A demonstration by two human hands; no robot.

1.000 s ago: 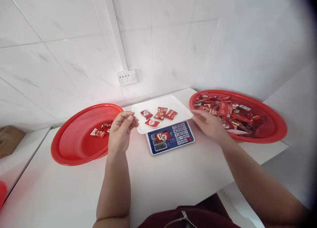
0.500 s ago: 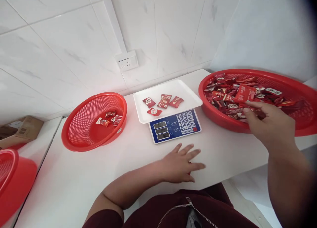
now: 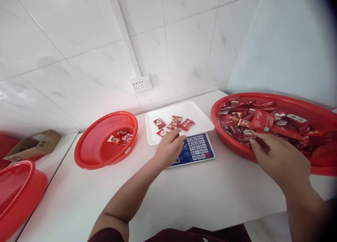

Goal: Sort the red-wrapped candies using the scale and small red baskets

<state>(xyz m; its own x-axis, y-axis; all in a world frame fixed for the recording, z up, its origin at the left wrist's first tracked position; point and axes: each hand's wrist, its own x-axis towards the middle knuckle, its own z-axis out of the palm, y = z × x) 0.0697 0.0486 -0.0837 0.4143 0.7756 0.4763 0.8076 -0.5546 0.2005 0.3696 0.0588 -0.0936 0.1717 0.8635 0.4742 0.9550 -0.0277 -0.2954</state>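
My left hand (image 3: 168,149) reaches over the blue scale (image 3: 198,149) to the front edge of its white tray (image 3: 196,110). Its fingers are drawn together beside the nearest of several red-wrapped candies (image 3: 175,122) on the tray, and what they hold is hidden. My right hand (image 3: 279,158) is at the near rim of the large red basket (image 3: 229,138) on the right. Its fingers curl around a dark red candy from the heap of candies (image 3: 263,119) there.
A smaller red basket (image 3: 86,158) with a few candies (image 3: 119,136) stands left of the scale. Another red basket (image 3: 15,189) and a cardboard box (image 3: 34,145) sit at the far left. A wall socket (image 3: 142,83) is behind the scale. The white table (image 3: 197,196) ends close to me.
My left hand left the tabletop in front of the scale and moved up to the tray's front edge. My right hand stayed at the large basket and closed its fingers on a candy.
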